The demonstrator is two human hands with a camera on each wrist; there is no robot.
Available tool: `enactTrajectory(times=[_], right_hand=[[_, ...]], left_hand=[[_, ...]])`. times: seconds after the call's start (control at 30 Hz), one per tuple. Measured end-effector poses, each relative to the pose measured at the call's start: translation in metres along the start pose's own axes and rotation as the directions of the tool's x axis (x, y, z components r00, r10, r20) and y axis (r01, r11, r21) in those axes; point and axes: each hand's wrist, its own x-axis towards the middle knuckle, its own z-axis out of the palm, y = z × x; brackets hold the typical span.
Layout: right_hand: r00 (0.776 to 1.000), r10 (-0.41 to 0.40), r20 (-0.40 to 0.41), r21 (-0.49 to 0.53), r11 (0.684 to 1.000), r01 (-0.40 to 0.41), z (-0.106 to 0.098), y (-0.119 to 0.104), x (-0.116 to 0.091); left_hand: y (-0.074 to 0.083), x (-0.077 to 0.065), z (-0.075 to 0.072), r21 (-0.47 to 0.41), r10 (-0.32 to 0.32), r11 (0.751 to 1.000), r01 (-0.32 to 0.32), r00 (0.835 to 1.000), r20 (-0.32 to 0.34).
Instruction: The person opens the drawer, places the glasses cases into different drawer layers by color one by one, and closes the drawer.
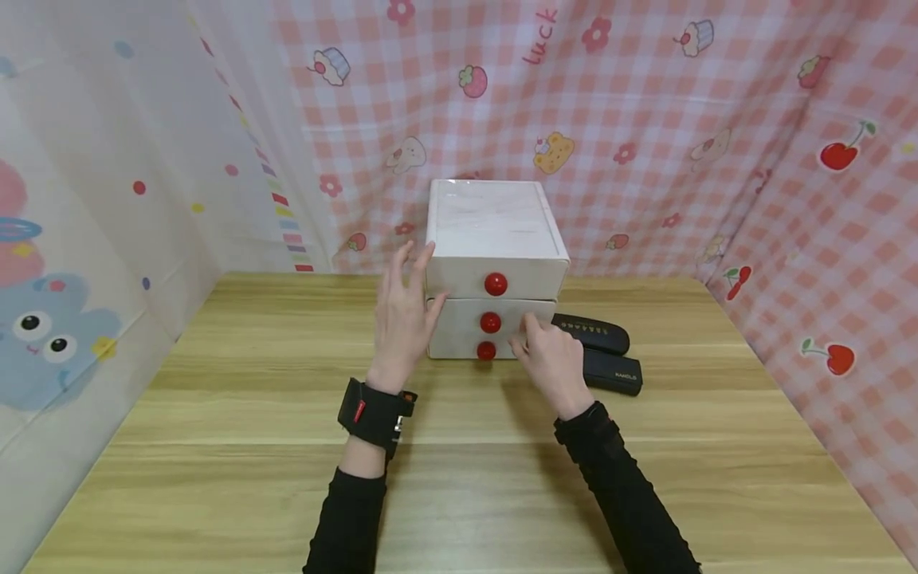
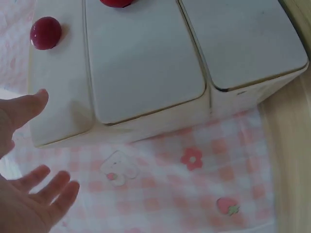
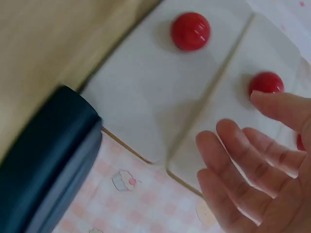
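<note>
"What do you have on the hands?"

"From my screen, the left hand (image 1: 402,315) is spread, thumb held away from the fingers, with nothing in it. It's at the left front edge of the white drawer cabinet (image 1: 495,219); I can't tell if it touches."

"And the right?"

"My right hand (image 1: 555,365) has its fingers loosely bent and holds nothing either. It's in front of the lower fronts, toward their right side. On the right wrist feed the thumb tip overlaps the middle knob (image 3: 266,82), but I can't make out contact."

"Where's the cabinet?"

"Upright on the wooden table (image 1: 251,414), near its far edge, between my hands. Three fronts are stacked, with the red top knob (image 1: 496,284) and bottom knob (image 1: 486,351) above and below the middle one."

"Anything beside it?"

"Two black cases, the rear case (image 1: 591,333) and the front case (image 1: 613,372), lie just right of it, the front one partly behind my right hand. Beyond the table hangs a pink checked curtain (image 1: 645,88) with strawberries and cupcakes."
</note>
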Motion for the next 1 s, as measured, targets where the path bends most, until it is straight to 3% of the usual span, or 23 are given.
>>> enactTrajectory(times=[0.27,0.47,0.67,0.87,1.0], right_hand=[[0.993,-0.046,0.110,-0.029,0.998,0.049,0.025,-0.006,-0.005],[0.989,-0.119,0.085,-0.065,0.990,0.124,0.041,-0.012,-0.007],[0.987,-0.137,0.089,-0.093,0.985,0.145,0.049,-0.019,-0.008],[0.990,-0.109,0.088,-0.120,0.986,0.119,0.053,-0.026,-0.006],[0.995,-0.081,0.064,-0.133,0.987,0.089,0.053,-0.032,-0.002]], left_hand=[[-0.005,-0.002,0.011,-0.098,-0.080,0.991,0.088,0.994,0.078],[-0.009,-0.002,0.013,-0.075,-0.108,0.991,0.113,0.992,0.067],[-0.010,0.008,0.004,-0.038,-0.107,0.993,0.114,0.981,0.162],[-0.007,0.032,-0.011,-0.025,-0.057,0.997,0.067,0.951,0.304],[-0.005,0.043,-0.017,-0.030,-0.077,0.995,0.096,0.920,0.384]])
